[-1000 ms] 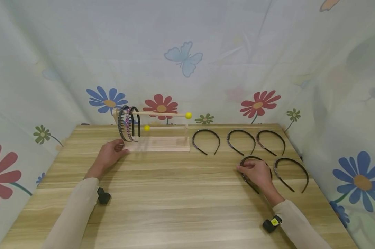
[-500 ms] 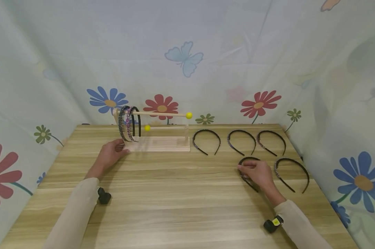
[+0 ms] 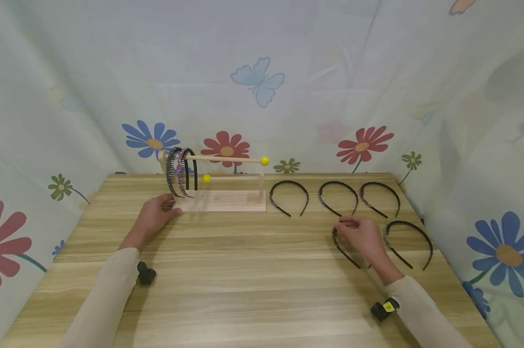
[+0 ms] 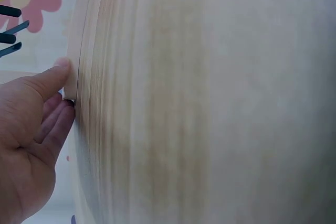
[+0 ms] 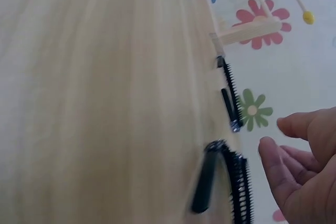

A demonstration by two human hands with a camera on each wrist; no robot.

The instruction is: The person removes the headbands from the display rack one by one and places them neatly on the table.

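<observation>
My left hand (image 3: 155,215) grips the left end of the wooden stand (image 3: 227,202), its thumb on the base's edge. Black toothed headbands, one with a pink glittery band (image 3: 180,171), hang at the left of the stand's upper rod. My right hand (image 3: 363,237) is over a black headband (image 3: 343,253) on the table, covering part of it in the head view. From the right wrist, a gap shows between thumb and fingertips, with nothing held; a headband (image 5: 207,182) stands apart from the fingers.
Three headbands lie in a back row: left (image 3: 289,198), middle (image 3: 338,198) and right (image 3: 379,199). Another headband (image 3: 407,244) lies right of my right hand. The stand's rods end in yellow balls (image 3: 264,161). A flowered cloth (image 3: 262,116) hangs behind the wooden table (image 3: 236,290).
The headband under my right hand has shifted slightly left. The hand has let go of it and moved up a little. My left hand stays on the stand.
</observation>
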